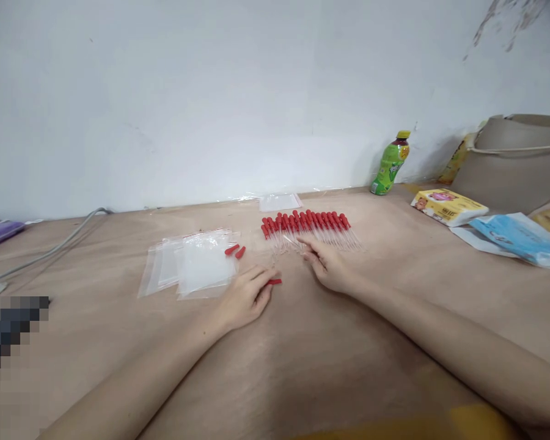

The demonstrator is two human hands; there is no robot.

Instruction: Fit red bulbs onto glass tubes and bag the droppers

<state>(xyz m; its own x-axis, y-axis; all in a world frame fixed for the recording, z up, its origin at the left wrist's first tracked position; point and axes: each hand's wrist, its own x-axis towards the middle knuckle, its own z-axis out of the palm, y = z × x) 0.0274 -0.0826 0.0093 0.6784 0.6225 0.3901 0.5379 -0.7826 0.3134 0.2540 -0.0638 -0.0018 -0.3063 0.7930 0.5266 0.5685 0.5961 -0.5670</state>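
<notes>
My left hand [250, 296] is closed on a red rubber bulb [275, 282], whose end sticks out past the fingertips. Between the thumb and fingers of my right hand [323, 260] is a thin clear tube [290, 241], pointing up and to the left. Just beyond lies a row of clear droppers with red bulbs [309, 221], side by side, tubes towards me. Two loose red bulbs [236, 250] rest at the right edge of a spread of clear zip bags [201, 263], left of the row.
Behind the row, near the wall, lies another clear bag [279, 202]. A green bottle [390, 164], a yellow tissue pack [450, 206], a blue packet [522, 238] and a grey bag [513, 159] are at the right. A grey cable [55, 247] crosses the left.
</notes>
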